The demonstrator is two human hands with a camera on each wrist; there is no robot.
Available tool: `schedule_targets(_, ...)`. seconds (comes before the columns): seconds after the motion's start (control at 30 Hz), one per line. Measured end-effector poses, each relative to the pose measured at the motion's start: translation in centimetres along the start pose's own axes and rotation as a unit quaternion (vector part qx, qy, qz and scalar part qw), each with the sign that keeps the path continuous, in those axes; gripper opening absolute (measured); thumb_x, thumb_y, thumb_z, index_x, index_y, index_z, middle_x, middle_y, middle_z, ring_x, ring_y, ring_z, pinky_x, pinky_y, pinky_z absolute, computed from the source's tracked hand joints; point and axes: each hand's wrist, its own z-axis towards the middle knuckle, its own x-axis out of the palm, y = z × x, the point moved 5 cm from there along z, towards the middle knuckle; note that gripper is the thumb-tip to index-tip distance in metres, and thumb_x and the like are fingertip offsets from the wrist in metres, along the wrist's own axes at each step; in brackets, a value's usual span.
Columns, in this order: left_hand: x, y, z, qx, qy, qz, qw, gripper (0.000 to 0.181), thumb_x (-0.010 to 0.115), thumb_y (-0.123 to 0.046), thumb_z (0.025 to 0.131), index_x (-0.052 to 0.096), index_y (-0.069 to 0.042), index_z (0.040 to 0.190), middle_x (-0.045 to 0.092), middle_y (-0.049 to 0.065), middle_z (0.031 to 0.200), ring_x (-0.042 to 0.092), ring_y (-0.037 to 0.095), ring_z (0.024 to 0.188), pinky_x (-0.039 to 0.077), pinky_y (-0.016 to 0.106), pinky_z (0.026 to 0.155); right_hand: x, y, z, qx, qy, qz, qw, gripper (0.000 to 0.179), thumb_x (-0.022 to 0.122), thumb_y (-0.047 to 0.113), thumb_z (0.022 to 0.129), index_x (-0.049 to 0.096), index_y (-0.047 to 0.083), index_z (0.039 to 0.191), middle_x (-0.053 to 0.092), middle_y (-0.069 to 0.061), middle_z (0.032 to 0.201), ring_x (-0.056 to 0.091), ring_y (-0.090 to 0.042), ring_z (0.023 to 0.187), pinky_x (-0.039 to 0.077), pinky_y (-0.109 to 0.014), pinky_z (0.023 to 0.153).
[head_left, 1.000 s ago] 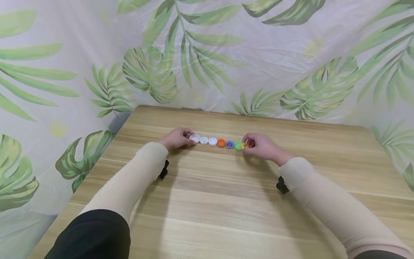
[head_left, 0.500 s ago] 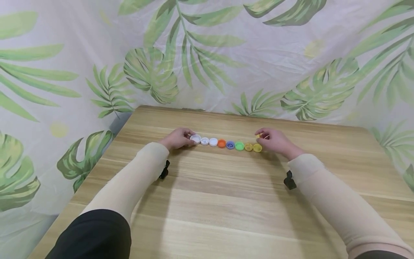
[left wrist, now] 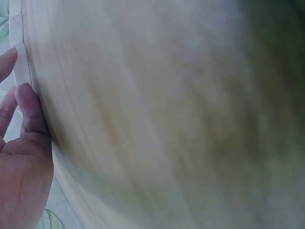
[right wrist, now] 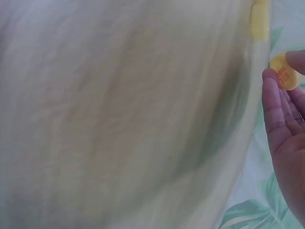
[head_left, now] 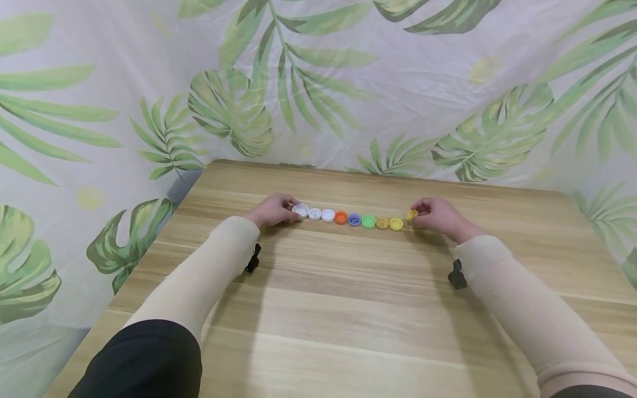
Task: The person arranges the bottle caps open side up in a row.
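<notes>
A row of bottle caps runs across the table in the head view. My left hand [head_left: 275,210] pinches the large white bottle cap [head_left: 301,210] at the row's left end; its thumb and fingers also show in the left wrist view. Rightward come two smaller white caps [head_left: 328,215], then an orange cap [head_left: 340,218], a purple cap [head_left: 354,220], a green cap [head_left: 368,221], a darker yellow cap [head_left: 382,223] and a yellow cap [head_left: 396,224]. Just past that end, my right hand [head_left: 438,215] holds another yellow bottle cap [right wrist: 284,71], tilted, with red print.
The wooden table [head_left: 318,309] stands against a leaf-patterned cloth [head_left: 318,83] at the back and sides. Small black devices [head_left: 457,275] hang under both wrists.
My right hand has moved right from beside the green cap, uncovering two yellow caps at the row's end. Its held yellow cap is now beyond them. The left hand stays put.
</notes>
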Motion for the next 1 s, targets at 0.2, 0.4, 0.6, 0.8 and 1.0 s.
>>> schedule_targets(0.2, 0.0, 0.2, 0.2, -0.003, 0.001, -0.002, 1.0000, 0.050, 0.075, -0.015, 0.095, 0.059, 0.003, 0.139, 0.059, 0.015, 0.113, 0.054, 0.021, 0.095, 0.048, 0.029, 0.080, 0.5, -0.9, -0.3, 0.020, 0.024, 0.002, 0.9995, 0.037, 0.072, 0.008, 0.092, 0.060, -0.010, 0.122, 0.063, -0.023, 0.117, 0.060, -0.032, 0.106, 0.050, -0.030, 0.081)
schedule_targets(0.4, 0.0, 0.3, 0.4, 0.006, 0.000, -0.020, 0.9998, 0.048, 0.076, -0.013, 0.094, 0.060, 0.005, 0.136, 0.060, 0.014, 0.109, 0.056, 0.019, 0.087, 0.049, 0.028, 0.077, 0.8, -1.0, -0.6, 0.027, 0.030, -0.022, 0.9989, 0.038, 0.075, 0.011, 0.092, 0.061, -0.009, 0.121, 0.063, -0.020, 0.113, 0.058, -0.032, 0.105, 0.048, -0.038, 0.087)
schedule_targets(0.6, 0.0, 0.1, 0.2, 0.024, 0.004, -0.020, 0.9995, 0.049, 0.077, -0.014, 0.093, 0.060, 0.007, 0.133, 0.060, 0.013, 0.103, 0.056, 0.018, 0.084, 0.050, 0.027, 0.074, 1.0, -1.1, -0.5, 0.021, 0.034, -0.024, 0.9989, 0.037, 0.076, 0.010, 0.090, 0.059, -0.008, 0.117, 0.061, -0.020, 0.111, 0.057, -0.031, 0.102, 0.046, -0.041, 0.089)
schedule_targets(0.8, 0.2, 0.2, 0.2, 0.018, 0.002, -0.018, 0.9997, 0.048, 0.075, -0.013, 0.094, 0.060, 0.006, 0.136, 0.060, 0.013, 0.106, 0.055, 0.017, 0.086, 0.049, 0.027, 0.075, 1.2, -0.9, -0.5, 0.014, 0.038, -0.020, 0.9990, 0.036, 0.079, 0.009, 0.087, 0.059, -0.007, 0.113, 0.059, -0.016, 0.105, 0.053, -0.028, 0.097, 0.044, -0.036, 0.084)
schedule_targets(1.0, 0.2, 0.4, 0.4, 0.013, -0.002, -0.008, 0.9999, 0.049, 0.075, -0.014, 0.094, 0.059, 0.005, 0.137, 0.059, 0.012, 0.106, 0.054, 0.017, 0.087, 0.047, 0.026, 0.074, 1.3, -0.7, -0.6, 0.010, 0.035, -0.019, 0.9991, 0.036, 0.078, 0.008, 0.087, 0.059, -0.007, 0.113, 0.059, -0.015, 0.103, 0.052, -0.026, 0.095, 0.043, -0.035, 0.084)
